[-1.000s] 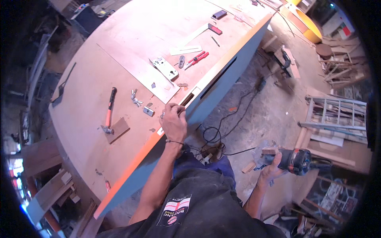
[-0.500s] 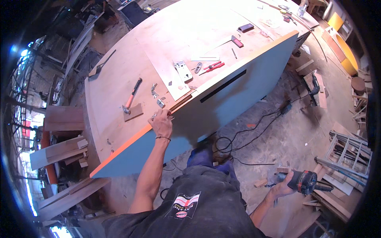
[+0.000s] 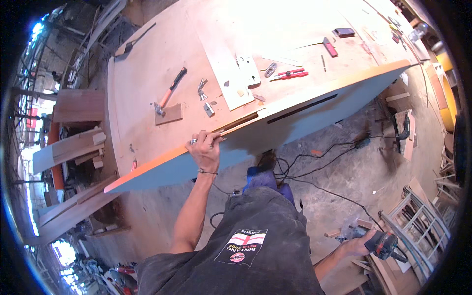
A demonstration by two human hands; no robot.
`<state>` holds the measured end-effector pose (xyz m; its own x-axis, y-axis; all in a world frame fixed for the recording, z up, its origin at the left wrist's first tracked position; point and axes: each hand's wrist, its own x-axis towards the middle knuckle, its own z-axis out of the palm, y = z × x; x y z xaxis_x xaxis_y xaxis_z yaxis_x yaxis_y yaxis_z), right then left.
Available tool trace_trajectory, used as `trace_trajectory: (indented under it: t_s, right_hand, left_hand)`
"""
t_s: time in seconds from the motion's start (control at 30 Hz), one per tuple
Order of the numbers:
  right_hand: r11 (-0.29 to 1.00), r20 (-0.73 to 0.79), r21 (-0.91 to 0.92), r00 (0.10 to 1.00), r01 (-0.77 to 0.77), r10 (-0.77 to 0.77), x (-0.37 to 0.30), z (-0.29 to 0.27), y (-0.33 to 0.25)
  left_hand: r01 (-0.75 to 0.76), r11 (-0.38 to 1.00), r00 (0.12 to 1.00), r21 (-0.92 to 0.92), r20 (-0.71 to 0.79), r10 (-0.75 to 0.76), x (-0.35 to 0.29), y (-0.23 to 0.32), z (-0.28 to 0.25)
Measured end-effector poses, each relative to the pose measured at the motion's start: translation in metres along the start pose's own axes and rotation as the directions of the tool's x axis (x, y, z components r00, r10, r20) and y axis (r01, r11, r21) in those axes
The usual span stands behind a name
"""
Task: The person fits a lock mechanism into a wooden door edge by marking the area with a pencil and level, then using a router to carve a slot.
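My left hand point(image 3: 204, 151) is curled over the orange-lit edge of a large blue-faced panel point(image 3: 182, 174), by the end of a slot point(image 3: 241, 121) cut in that edge. A small dark bit shows at its fingertips, too small to name. Low on the right, my right hand point(image 3: 358, 246) is wrapped round a black power tool point(image 3: 382, 245) that resembles a trim router, held away from the panel. Near my left hand lie a small metal lock cylinder point(image 3: 209, 109), a bunch of keys point(image 3: 202, 89) and a hammer point(image 3: 170, 93) with its head on a wood scrap point(image 3: 169, 114).
Farther along the panel lie a lock case point(image 3: 250, 70), red-handled pliers point(image 3: 292, 74), a red utility knife point(image 3: 330, 47) and a dark box point(image 3: 343, 32). Black cable point(image 3: 329, 187) loops across the floor. A metal ladder-like frame point(image 3: 418, 214) and a drill point(image 3: 405, 125) sit at right.
The view has swung, so the panel sits at a flatter slant. My left hand stays on the panel's edge near the slot, and the right still holds the power tool.
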<state>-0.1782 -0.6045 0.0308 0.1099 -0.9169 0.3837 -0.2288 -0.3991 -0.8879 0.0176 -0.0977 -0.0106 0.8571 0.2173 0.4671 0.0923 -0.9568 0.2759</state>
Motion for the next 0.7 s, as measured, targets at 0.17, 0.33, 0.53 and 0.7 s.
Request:
trace_trajectory:
  t_s: [0.17, 0.33, 0.53, 0.7]
  right_hand:
    - [0.995, 0.040, 0.098, 0.999, -0.008, 0.004, -0.005, 0.047, -0.038]
    - [0.980, 0.130, 0.126, 0.982, -0.152, 0.136, -0.004, 0.083, -0.054]
    - [0.953, 0.232, 0.196, 0.955, -0.230, 0.183, -0.005, 0.114, -0.062]
    - [0.954, 0.284, 0.191, 0.943, -0.231, 0.171, -0.006, 0.122, -0.067]
  left_hand:
    - [0.061, 0.998, 0.987, 0.010, 0.147, -0.062, 0.007, -0.006, -0.013]
    - [0.069, 0.996, 0.946, 0.057, 0.313, -0.083, 0.025, -0.002, -0.032]
    - [0.092, 0.996, 0.924, 0.012, 0.371, -0.090, 0.030, -0.016, -0.037]
    - [0.130, 0.990, 0.914, -0.053, 0.393, -0.099, 0.028, -0.030, -0.034]
